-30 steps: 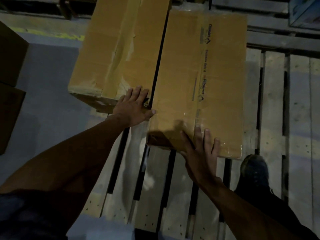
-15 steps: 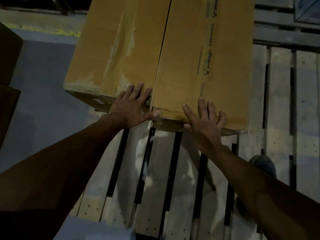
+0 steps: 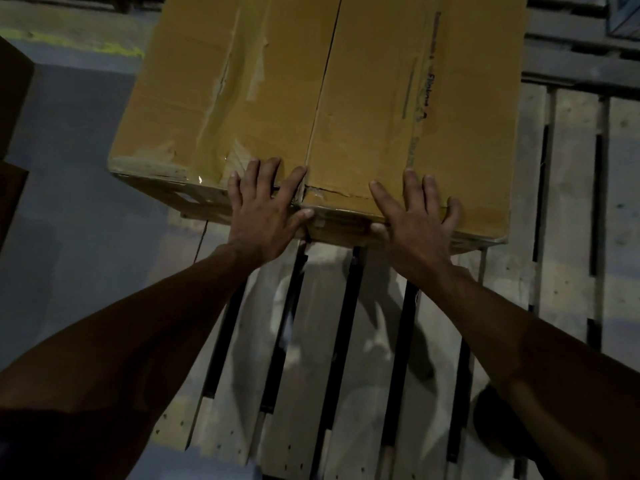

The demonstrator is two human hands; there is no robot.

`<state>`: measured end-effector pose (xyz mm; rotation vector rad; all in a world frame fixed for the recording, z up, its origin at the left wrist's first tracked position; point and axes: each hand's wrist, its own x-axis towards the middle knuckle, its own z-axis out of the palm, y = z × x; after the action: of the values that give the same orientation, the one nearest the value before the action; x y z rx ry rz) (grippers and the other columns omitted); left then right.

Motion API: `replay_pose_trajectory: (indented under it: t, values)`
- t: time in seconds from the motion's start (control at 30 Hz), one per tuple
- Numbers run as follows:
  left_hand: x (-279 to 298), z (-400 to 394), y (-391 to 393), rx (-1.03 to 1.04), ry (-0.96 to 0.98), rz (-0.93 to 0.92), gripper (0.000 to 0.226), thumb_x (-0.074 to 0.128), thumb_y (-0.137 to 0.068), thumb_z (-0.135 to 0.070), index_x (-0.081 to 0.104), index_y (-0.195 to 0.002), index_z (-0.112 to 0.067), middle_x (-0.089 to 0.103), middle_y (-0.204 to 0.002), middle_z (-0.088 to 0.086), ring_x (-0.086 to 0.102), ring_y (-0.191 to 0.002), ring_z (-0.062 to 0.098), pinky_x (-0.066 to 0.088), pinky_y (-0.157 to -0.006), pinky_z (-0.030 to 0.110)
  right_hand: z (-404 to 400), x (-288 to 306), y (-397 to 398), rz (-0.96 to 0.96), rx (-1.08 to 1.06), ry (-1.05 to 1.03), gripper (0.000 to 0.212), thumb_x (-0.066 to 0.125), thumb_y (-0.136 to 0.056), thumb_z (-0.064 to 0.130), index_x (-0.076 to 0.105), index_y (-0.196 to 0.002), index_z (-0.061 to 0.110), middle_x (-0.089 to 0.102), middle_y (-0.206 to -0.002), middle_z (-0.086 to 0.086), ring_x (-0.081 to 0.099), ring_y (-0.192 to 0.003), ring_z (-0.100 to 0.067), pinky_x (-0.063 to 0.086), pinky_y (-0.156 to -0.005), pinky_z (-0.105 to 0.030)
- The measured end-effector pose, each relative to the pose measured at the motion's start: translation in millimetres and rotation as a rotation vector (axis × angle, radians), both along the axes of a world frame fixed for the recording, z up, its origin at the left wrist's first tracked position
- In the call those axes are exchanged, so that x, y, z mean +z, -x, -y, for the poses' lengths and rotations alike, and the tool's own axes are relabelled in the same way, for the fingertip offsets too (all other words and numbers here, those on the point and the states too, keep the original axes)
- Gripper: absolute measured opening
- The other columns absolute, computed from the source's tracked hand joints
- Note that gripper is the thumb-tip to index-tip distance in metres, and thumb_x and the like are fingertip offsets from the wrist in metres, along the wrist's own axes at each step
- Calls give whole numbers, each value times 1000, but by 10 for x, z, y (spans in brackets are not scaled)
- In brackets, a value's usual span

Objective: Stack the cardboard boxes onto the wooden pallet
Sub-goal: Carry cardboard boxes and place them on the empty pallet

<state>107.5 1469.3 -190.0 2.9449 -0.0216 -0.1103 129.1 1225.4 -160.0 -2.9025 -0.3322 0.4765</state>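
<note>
On the pale slatted wooden pallet (image 3: 346,358), two tan taped cardboard boxes (image 3: 408,98) sit touching, side by side. Your left hand (image 3: 265,209) and right hand (image 3: 415,216) press their near edges, fingers straight and spread. Printed tape lettering unreadable. Grey concrete floor (image 3: 76,202), yellow line (image 3: 104,48) at left.

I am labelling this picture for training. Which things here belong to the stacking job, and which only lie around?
Belong to the job:
left box
right box
wooden pallet
left hand, flat on the left box
right hand, flat on the right box

Only around:
dark boxes at the left edge
yellow floor line
</note>
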Motion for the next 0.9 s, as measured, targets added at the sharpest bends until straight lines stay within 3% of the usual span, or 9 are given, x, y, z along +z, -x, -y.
replay_pose_trajectory:
  t: [0.2, 0.9]
  values:
    - [-78, -10, -66, 2, -47, 58, 61, 26, -95, -67, 25, -149, -39, 28, -153, 16, 20, -143, 42, 8, -112, 65, 1, 22, -52, -4, 8, -15, 63, 46, -103, 45, 14, -158, 43, -6, -168, -9, -9, -153, -34, -5, -116, -62]
    - [8, -49, -473, -3, -69, 10, 69, 19, -91, -70, 26, -150, -35, 27, -153, 17, 20, -143, 40, 8, -113, 64, -18, -5, -465, -23, 33, 14, 65, 45, -103, 45, 9, -157, 44, -7, -168, -9, -11, -153, -35, -3, -115, -64]
